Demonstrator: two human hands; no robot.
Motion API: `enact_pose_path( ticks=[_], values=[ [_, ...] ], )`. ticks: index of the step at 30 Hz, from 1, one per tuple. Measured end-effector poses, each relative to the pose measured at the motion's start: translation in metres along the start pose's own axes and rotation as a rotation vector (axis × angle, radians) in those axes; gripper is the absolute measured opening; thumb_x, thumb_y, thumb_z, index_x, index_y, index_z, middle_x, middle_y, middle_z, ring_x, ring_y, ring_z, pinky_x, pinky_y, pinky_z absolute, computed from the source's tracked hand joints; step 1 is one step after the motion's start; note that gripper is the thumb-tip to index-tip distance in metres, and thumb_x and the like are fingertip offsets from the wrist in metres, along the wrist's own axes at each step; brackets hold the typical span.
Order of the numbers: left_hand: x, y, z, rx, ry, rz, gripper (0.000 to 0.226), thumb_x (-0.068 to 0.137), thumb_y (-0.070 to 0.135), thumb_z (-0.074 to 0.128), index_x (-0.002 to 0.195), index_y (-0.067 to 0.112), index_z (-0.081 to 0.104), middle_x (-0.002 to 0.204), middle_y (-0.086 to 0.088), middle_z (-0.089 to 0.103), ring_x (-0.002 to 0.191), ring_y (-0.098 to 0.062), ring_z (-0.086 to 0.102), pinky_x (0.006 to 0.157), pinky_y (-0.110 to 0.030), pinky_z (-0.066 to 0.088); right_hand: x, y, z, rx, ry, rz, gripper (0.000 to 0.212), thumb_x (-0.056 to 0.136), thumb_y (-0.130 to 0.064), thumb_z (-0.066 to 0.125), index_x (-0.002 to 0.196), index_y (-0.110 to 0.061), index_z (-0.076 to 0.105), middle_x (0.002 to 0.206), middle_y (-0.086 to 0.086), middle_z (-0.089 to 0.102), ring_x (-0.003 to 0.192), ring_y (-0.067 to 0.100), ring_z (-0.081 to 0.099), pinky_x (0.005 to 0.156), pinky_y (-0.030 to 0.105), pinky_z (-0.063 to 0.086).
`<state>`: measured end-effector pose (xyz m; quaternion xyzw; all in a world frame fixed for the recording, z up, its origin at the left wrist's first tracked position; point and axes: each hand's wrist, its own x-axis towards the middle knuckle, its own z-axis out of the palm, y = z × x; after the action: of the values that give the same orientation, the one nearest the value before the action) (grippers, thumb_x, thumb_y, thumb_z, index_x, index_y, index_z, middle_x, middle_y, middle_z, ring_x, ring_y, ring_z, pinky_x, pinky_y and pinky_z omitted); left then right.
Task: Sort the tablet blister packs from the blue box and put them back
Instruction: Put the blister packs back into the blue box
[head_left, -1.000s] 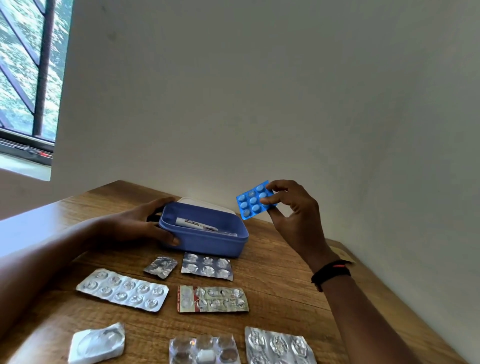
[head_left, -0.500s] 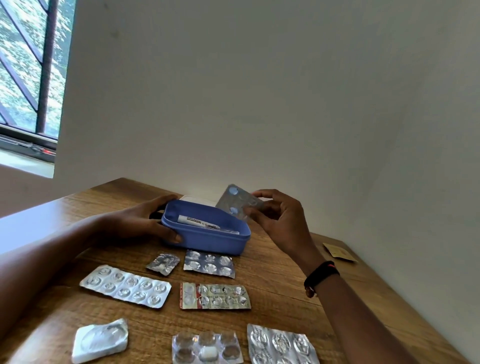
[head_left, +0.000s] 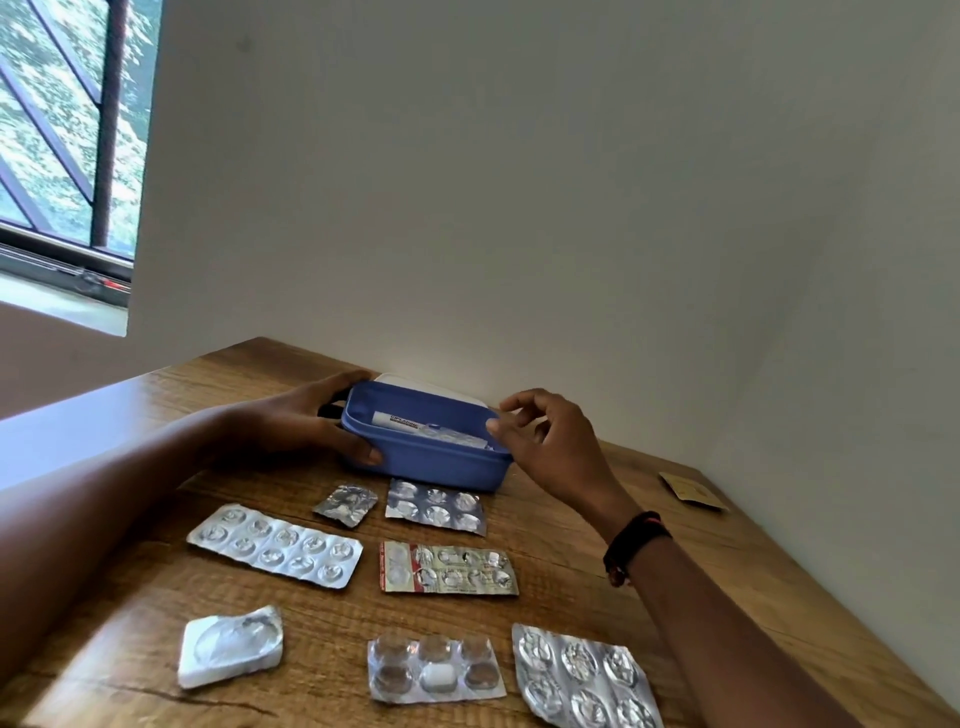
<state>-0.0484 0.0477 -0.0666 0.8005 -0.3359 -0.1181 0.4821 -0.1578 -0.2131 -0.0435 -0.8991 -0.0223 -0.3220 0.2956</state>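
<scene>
The blue box (head_left: 441, 465) stands at the far side of the wooden table (head_left: 582, 566). Inside it lie a white tube (head_left: 396, 420) and a blister pack (head_left: 457, 439). My left hand (head_left: 306, 418) grips the box's left end. Over the box's right rim my right hand (head_left: 545, 441) hovers, fingers apart and empty. Several silver blister packs lie in rows in front of the box: a small torn one (head_left: 345, 505), a six-pocket one (head_left: 435, 506), a long one (head_left: 275, 545), a red-edged one (head_left: 448, 567), a clear one (head_left: 435, 670) and a large one (head_left: 584, 675).
A white torn wrapper (head_left: 231, 647) lies at the near left. A tan sachet (head_left: 691, 491) rests by the right wall. A white lid (head_left: 410, 382) shows behind the box, against the back wall. The table's left edge drops off below the window.
My right hand turned the blue blister pack over, lowered it into the blue box and let go. The left hand stayed on the box.
</scene>
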Motion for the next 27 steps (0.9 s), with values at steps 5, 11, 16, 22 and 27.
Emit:
enact_pose_path(
  ticks=[5, 11, 16, 22, 27],
  values=[
    [0.0, 0.002, -0.001, 0.01, 0.019, -0.016, 0.108, 0.053, 0.042, 0.081, 0.147, 0.028, 0.029, 0.14, 0.002, 0.05, 0.126, -0.018, 0.049, 0.11, -0.043, 0.04, -0.002, 0.0, -0.009, -0.048, -0.249, 0.065, 0.06, 0.057, -0.062, 0.081, 0.091, -0.025, 0.05, 0.08, -0.005, 0.052, 0.065, 0.007, 0.043, 0.058, 0.025, 0.043],
    [0.001, 0.002, -0.002, -0.004, 0.051, -0.036, 0.107, 0.054, 0.038, 0.081, 0.147, 0.025, 0.03, 0.137, -0.001, 0.051, 0.121, -0.019, 0.051, 0.106, -0.042, 0.043, -0.005, -0.005, -0.008, -0.206, -0.49, -0.011, 0.054, 0.052, -0.068, 0.08, 0.065, -0.021, 0.057, 0.058, -0.006, 0.059, 0.051, 0.003, 0.048, 0.052, 0.024, 0.039],
    [0.003, 0.001, -0.001, -0.016, 0.027, -0.024, 0.106, 0.055, 0.035, 0.09, 0.143, 0.027, 0.031, 0.136, 0.001, 0.051, 0.11, -0.008, 0.053, 0.087, -0.024, 0.046, -0.001, 0.005, -0.026, -0.241, -0.678, 0.136, 0.038, 0.066, -0.054, 0.081, 0.066, -0.023, 0.059, 0.053, -0.016, 0.056, 0.053, -0.001, 0.049, 0.051, 0.016, 0.036],
    [0.002, 0.001, -0.002, 0.004, 0.032, -0.036, 0.11, 0.055, 0.037, 0.083, 0.149, 0.022, 0.026, 0.142, -0.003, 0.047, 0.118, -0.016, 0.052, 0.098, -0.035, 0.047, 0.001, 0.036, -0.067, -0.33, -0.682, 0.425, 0.047, 0.073, -0.051, 0.077, 0.11, -0.027, 0.058, 0.094, -0.003, 0.06, 0.079, 0.012, 0.054, 0.057, 0.024, 0.043],
    [0.002, 0.001, -0.002, 0.012, 0.034, -0.041, 0.113, 0.056, 0.037, 0.087, 0.149, 0.023, 0.024, 0.143, -0.003, 0.047, 0.121, -0.019, 0.05, 0.098, -0.032, 0.044, 0.001, 0.041, -0.069, -0.287, -0.703, 0.519, 0.049, 0.083, -0.049, 0.068, 0.127, -0.034, 0.053, 0.114, -0.001, 0.059, 0.087, 0.016, 0.062, 0.071, 0.029, 0.053]
  ],
)
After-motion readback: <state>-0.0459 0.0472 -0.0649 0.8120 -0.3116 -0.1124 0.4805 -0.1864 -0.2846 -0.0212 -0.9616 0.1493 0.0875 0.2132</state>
